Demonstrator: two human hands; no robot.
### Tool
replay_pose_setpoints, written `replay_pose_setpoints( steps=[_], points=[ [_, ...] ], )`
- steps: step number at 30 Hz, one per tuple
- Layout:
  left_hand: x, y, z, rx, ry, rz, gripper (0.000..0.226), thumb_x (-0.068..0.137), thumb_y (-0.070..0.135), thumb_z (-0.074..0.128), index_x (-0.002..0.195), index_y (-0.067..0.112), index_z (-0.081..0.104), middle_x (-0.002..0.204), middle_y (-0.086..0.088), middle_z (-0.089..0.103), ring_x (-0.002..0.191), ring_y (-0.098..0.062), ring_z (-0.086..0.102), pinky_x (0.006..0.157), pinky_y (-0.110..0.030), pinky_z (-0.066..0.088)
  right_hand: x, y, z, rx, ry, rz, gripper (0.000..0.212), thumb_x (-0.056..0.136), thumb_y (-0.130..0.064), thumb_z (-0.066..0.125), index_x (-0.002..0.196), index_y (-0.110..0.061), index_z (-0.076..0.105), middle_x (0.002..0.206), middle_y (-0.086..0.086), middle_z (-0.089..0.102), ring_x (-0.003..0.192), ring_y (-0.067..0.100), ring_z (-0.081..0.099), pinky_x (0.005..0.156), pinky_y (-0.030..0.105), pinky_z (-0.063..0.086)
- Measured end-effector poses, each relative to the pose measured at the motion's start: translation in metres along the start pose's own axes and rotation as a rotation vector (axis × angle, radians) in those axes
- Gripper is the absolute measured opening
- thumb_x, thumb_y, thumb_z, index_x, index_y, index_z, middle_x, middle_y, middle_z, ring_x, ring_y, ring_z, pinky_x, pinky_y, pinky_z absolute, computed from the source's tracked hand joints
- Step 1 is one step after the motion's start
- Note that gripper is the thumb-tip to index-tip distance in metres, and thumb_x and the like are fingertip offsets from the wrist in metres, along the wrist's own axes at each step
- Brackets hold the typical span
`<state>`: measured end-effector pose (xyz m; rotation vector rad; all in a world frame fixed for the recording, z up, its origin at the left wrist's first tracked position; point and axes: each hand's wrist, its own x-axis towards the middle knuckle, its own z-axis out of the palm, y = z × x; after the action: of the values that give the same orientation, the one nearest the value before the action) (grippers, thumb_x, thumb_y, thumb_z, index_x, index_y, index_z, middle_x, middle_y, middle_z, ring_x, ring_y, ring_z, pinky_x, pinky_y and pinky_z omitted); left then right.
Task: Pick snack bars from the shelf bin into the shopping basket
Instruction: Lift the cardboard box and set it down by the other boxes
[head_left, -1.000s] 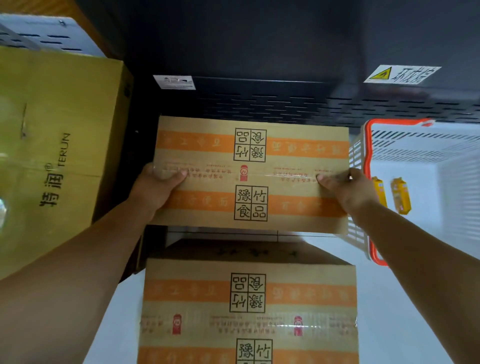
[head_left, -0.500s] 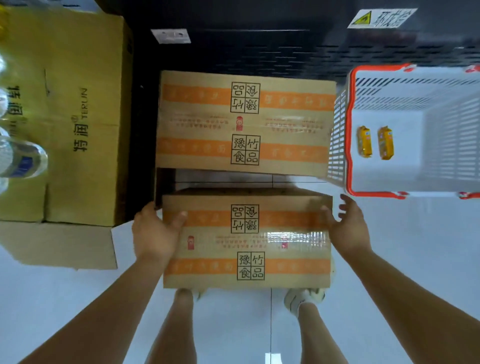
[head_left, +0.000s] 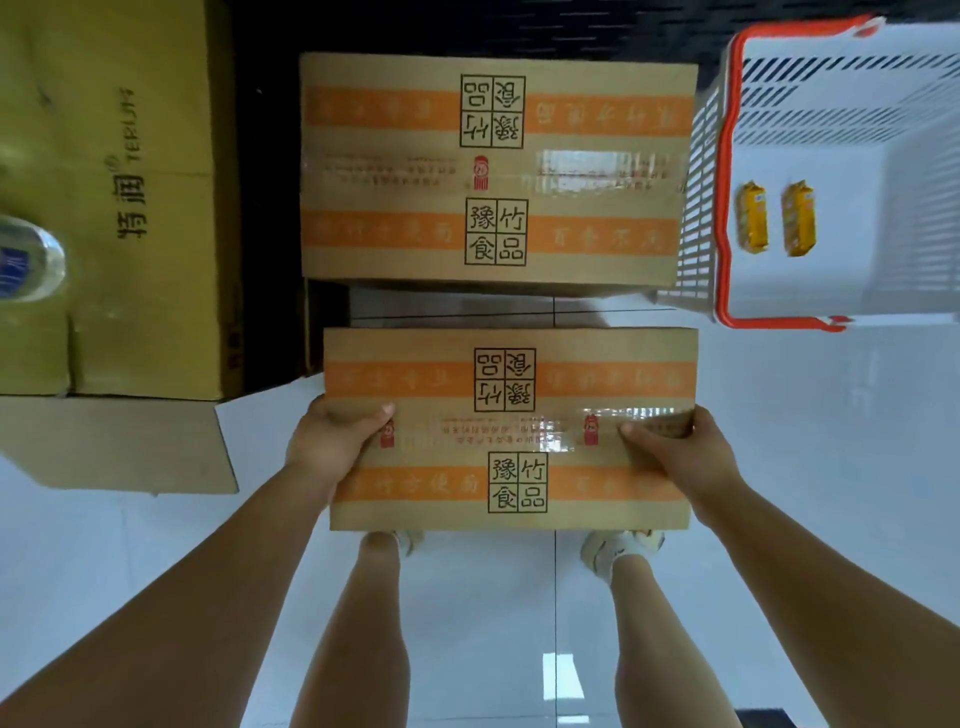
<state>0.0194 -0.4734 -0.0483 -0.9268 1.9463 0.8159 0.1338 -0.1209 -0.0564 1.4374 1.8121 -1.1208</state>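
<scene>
Head view: I look straight down at the taped near carton (head_left: 511, 431), my feet partly hidden beneath it.
Left hand: my left hand (head_left: 327, 447) grips its left edge, thumb on top.
Right hand: my right hand (head_left: 680, 452) grips its right edge, thumb on the tape.
Snack bars: two yellow snack bars (head_left: 753, 215) lie side by side inside the white basket (head_left: 696, 218), upper right.
Beyond: a matching far carton (head_left: 493, 171) sits just beside the basket.

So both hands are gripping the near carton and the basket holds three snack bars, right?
Not three: the head view shows two snack bars in the basket. The left hand and right hand do grip the near carton.
</scene>
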Motion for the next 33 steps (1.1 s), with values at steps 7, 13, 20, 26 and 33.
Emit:
replay_pose_setpoints(
  steps=[7, 13, 20, 26, 33],
  points=[
    [-0.070, 0.042, -0.046, 0.249, -0.006, 0.125, 0.060, 0.073, 0.066, 0.072, 0.117, 0.028, 0.055, 0.111, 0.004, 0.065, 0.107, -0.028, 0.063, 0.097, -0.047, 0.050, -0.083, -0.027, -0.059, -0.084, 0.026, -0.015, 0.063, 0.063, -0.055, 0.085, 0.112, -0.028, 0.056, 0.098, -0.014, 0.063, 0.097, 0.020, 0.062, 0.090, 0.045, 0.052],
    [-0.149, 0.088, -0.108, 0.317, -0.011, 0.232, 0.044, 0.071, 0.071, 0.070, 0.096, 0.035, 0.064, 0.099, 0.009, 0.071, 0.090, -0.019, 0.066, 0.087, -0.040, 0.054, -0.169, -0.091, -0.127, -0.270, 0.032, -0.136, 0.057, 0.069, -0.065, 0.075, 0.110, -0.028, 0.056, 0.100, -0.007, 0.063, 0.091, 0.021, 0.058, 0.079, 0.037, 0.044],
    [-0.204, 0.168, -0.165, 0.293, 0.027, 0.368, 0.036, 0.073, 0.066, 0.071, 0.084, 0.033, 0.063, 0.103, 0.002, 0.072, 0.094, -0.024, 0.067, 0.090, -0.043, 0.054, -0.216, -0.167, -0.173, -0.276, 0.071, -0.265, 0.047, 0.071, -0.062, 0.074, 0.102, -0.030, 0.059, 0.100, -0.003, 0.065, 0.095, 0.024, 0.061, 0.085, 0.040, 0.048],
    [-0.195, 0.220, -0.187, 0.239, 0.127, 0.433, 0.050, 0.075, 0.065, 0.070, 0.107, 0.027, 0.065, 0.118, -0.002, 0.069, 0.107, -0.027, 0.064, 0.094, -0.042, 0.051, -0.196, -0.235, -0.172, -0.231, 0.154, -0.356, 0.057, 0.068, -0.064, 0.076, 0.106, -0.024, 0.059, 0.107, -0.003, 0.065, 0.103, 0.027, 0.061, 0.088, 0.043, 0.050],
    [-0.142, 0.254, -0.183, 0.135, 0.178, 0.441, 0.072, 0.076, 0.063, 0.071, 0.129, 0.017, 0.055, 0.131, -0.006, 0.062, 0.117, -0.031, 0.059, 0.097, -0.044, 0.050, -0.141, -0.281, -0.148, -0.219, 0.181, -0.405, 0.055, 0.070, -0.065, 0.074, 0.104, -0.027, 0.056, 0.103, -0.005, 0.062, 0.097, 0.025, 0.058, 0.086, 0.040, 0.048]
  ],
)
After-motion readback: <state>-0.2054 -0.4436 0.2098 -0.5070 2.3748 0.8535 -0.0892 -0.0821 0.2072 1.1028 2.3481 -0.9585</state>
